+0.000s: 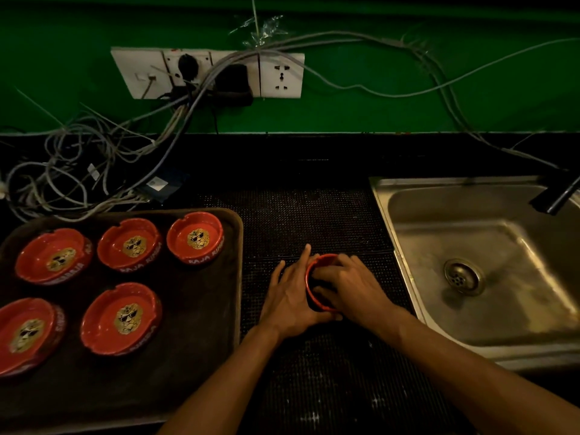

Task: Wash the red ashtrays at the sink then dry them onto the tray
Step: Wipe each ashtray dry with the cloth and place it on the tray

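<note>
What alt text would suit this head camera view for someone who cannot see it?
Both hands, left hand and right hand, hold a red ashtray over a dark mat. Five red ashtrays sit on a tray to the left; a steel sink lies right.

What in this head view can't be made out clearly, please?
- Held ashtray: only its left rim shows; the right hand covers the inside, the left hand its side.
- Any cloth under the hands: cannot tell.
- Faucet: cut off by the right edge.
- Lower-left ashtray: clipped by the left edge.
- Cable tangle: too dark.
</note>
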